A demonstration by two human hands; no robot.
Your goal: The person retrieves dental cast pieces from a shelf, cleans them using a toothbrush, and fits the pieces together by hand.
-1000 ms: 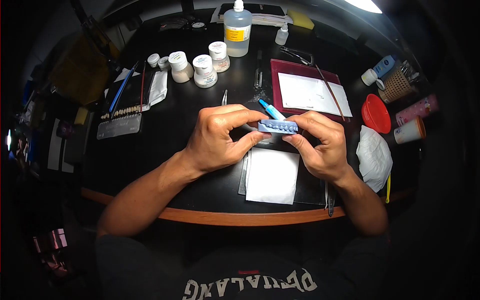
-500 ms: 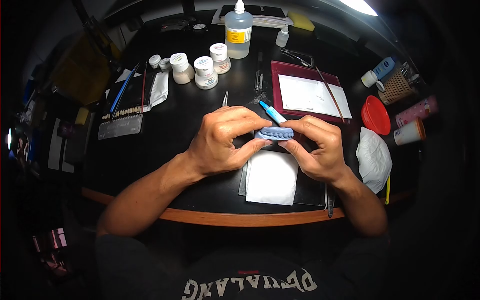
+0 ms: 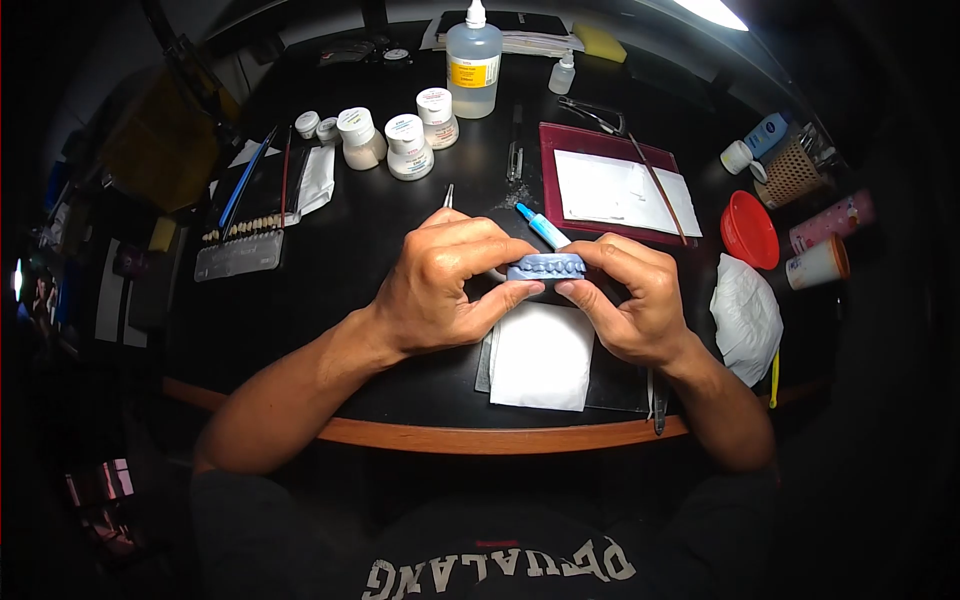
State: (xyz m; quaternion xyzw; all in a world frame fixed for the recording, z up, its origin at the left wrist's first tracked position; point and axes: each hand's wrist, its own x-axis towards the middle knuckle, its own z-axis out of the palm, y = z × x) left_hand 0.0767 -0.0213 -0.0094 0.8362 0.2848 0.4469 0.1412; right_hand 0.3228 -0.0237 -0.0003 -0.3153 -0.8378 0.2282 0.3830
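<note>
Between my two hands I hold a blue-grey dental model [image 3: 546, 267], with its row of teeth facing me. My left hand [image 3: 445, 275] pinches its left end with thumb below and fingers above. The right end is gripped the same way by my right hand [image 3: 630, 295]. Just behind the model a blue-and-white tube [image 3: 541, 225] lies slanted on the table. A folded white paper towel [image 3: 541, 356] lies below my hands. The metal tip of a tool [image 3: 449, 196] pokes out beyond my left knuckles; the rest of it is hidden.
Powder jars [image 3: 409, 148] and a large clear bottle [image 3: 474, 70] stand at the back. A maroon tray [image 3: 610, 139] with white paper sits right of centre. On the right are a red bowl [image 3: 749, 230] and crumpled tissue [image 3: 747, 320]; a tooth shade guide [image 3: 238, 257] lies left.
The dental model has tilted slightly, so more of its teeth and lower front show. Both hands keep their grip, almost in the same place.
</note>
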